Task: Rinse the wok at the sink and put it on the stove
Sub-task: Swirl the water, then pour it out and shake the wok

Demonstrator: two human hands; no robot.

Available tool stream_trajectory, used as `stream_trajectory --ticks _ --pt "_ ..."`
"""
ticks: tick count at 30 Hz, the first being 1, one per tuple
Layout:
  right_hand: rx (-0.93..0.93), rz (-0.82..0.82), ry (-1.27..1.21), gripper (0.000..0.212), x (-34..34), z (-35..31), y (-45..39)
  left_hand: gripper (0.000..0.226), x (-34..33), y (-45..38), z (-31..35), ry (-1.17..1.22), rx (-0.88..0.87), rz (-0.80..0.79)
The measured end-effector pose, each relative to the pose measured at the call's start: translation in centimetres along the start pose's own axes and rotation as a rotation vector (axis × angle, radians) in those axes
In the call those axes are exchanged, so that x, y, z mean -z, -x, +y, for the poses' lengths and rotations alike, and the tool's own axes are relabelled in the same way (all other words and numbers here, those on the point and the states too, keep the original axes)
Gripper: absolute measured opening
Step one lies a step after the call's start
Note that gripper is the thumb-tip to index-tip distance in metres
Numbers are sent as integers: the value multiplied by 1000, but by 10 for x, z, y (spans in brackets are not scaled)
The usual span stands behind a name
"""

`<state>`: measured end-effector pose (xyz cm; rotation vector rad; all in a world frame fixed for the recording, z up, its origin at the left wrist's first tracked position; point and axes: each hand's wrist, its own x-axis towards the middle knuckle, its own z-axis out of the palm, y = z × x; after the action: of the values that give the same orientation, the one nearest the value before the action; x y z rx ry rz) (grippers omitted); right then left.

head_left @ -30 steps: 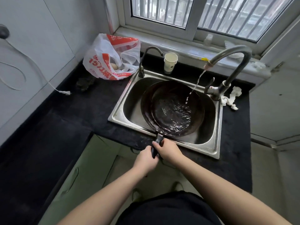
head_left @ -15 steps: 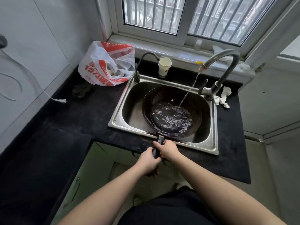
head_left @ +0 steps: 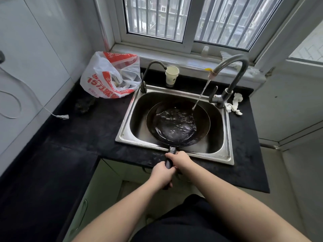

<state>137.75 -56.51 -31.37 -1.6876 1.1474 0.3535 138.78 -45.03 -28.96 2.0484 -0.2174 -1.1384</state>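
1. Wok [head_left: 178, 126]: dark, round, rigid metal. It sits inside the sink [head_left: 227, 137], its handle [head_left: 169, 160] reaching over the front rim toward you, with a pool of water in its bowl. Expect weight, more so with water sloshing; judge the wet surface slick.
2. Handle: the only safe place to take hold. Your right hand [head_left: 180, 160] wraps it nearest the bowl; your left hand [head_left: 161, 175] clasps the end behind it. Both are clenched on it.
3. Tap [head_left: 232, 72]: running, its stream landing on the far right side of the bowl.
4. Surroundings: black counter [head_left: 83, 137], a paper cup [head_left: 172, 75] behind the sink, a plastic bag [head_left: 110, 75] to its left. The stove is out of view.
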Motion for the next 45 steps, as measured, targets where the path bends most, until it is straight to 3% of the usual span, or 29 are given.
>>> stream_trajectory --ticks 3,11,25,36,39,42,45 --pt "-24 -20 -101 31 0 -1 -6 24 2 -2 4 -3 3 -8" --pt "-48 -123 -311 15 6 1 -4 26 -6 -2 5 -36 -22 5" --pt "-32 -150 -366 25 -3 16 0 14 -4 4 -22 -67 -111 57" --pt "-117 -148 -426 5 -8 -2 -2 21 4 0 -13 -32 -69 24" --pt "-121 -183 -489 5 -7 1 -6 17 7 2 -7 -60 -60 50" --pt "-95 -225 -540 18 -6 4 -4 20 7 6 -3 -63 -49 72" --pt "-55 -239 -571 14 -7 8 -5 20 4 13 -2 -26 -53 85"
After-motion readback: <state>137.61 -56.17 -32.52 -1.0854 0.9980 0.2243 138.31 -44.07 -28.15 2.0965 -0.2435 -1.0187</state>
